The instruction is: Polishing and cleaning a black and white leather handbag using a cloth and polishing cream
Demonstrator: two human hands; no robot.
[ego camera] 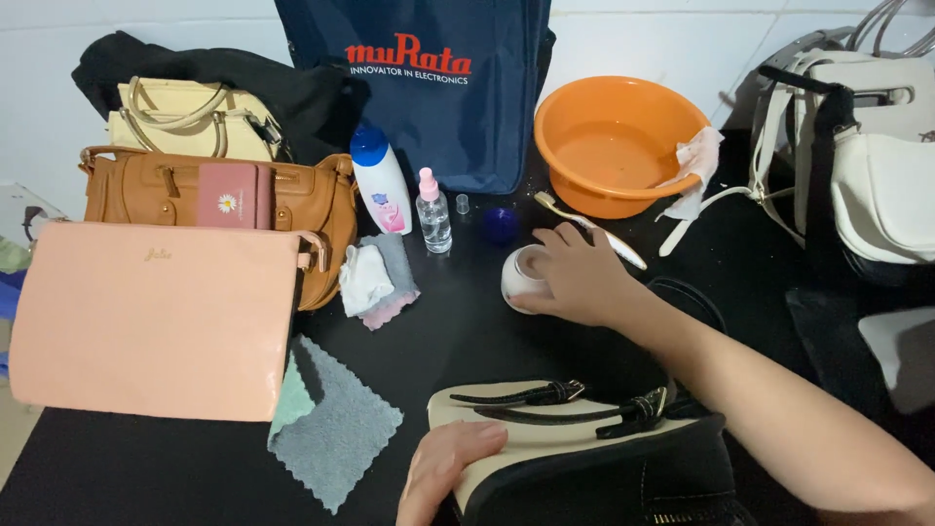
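Presently, the right hand [575,276] rests over a small white jar [519,278] on the black table [458,331], fingers curled across its open top; whether they dip inside or only cover the mouth cannot be told from this angle. The jar sits mid-table, just below a toothbrush [584,226] and in front of the orange basin [614,141].

The left hand [446,469] lies flat, fingers loosely spread, pressing the near corner of a cream and black handbag [584,458] at the table's front edge. It grips nothing; it steadies.

Handling notes, as judgement:
- Jar: small, rigid, likely smooth-sided and light; could skid or tip if pushed sideways. Best held round its wall.
- Handbag: soft-bodied with stiffer panels, surface probably slick. Its black straps [555,401] flop loose on top. A flat palm on the panel, or a hold along the bottom edge, should keep it put.

Nearby: a grey cloth [341,433], a pink clutch [151,317], a small spray bottle [432,212].
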